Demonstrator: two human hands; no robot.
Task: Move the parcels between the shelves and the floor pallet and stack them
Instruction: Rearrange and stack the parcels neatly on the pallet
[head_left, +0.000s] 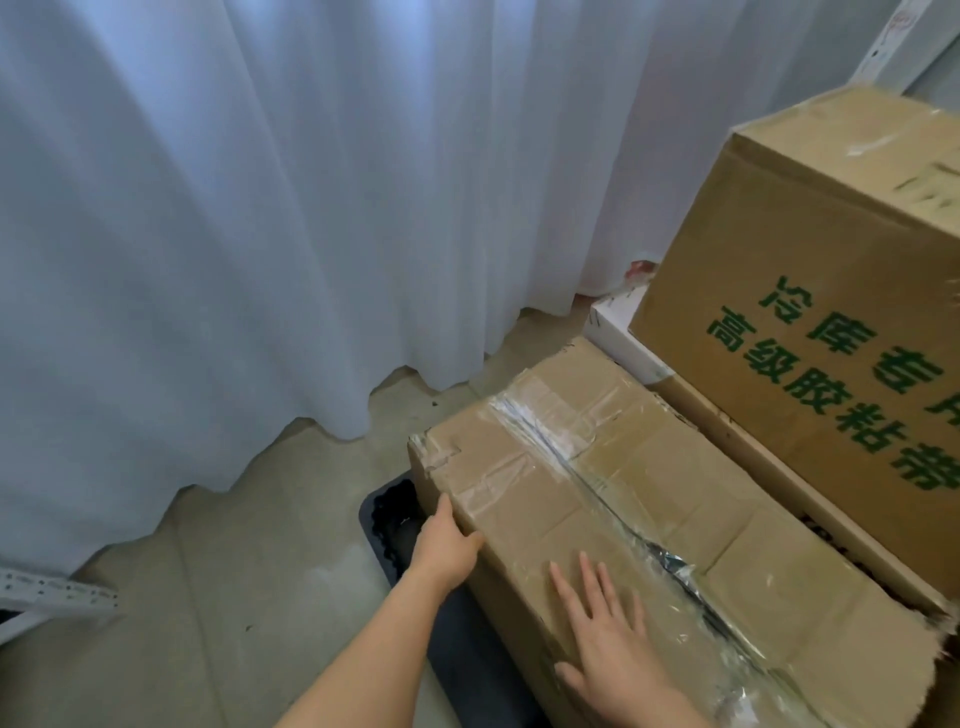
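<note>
A long brown cardboard parcel (639, 499), sealed with wrinkled clear tape, lies on the dark floor pallet (387, 525). My left hand (447, 545) presses against its left side at the upper edge, thumb hooked over the top. My right hand (608, 623) lies flat on its top with fingers spread. To the right stands a taller parcel with green print (831, 322), on top of another brown box (737, 441). A white box (618, 322) sits behind them.
A white curtain (311, 208) hangs along the back and left, reaching the concrete floor (218, 597). A perforated metal shelf rail (57, 595) shows at the lower left edge. A white shelf upright (893, 47) stands at the top right.
</note>
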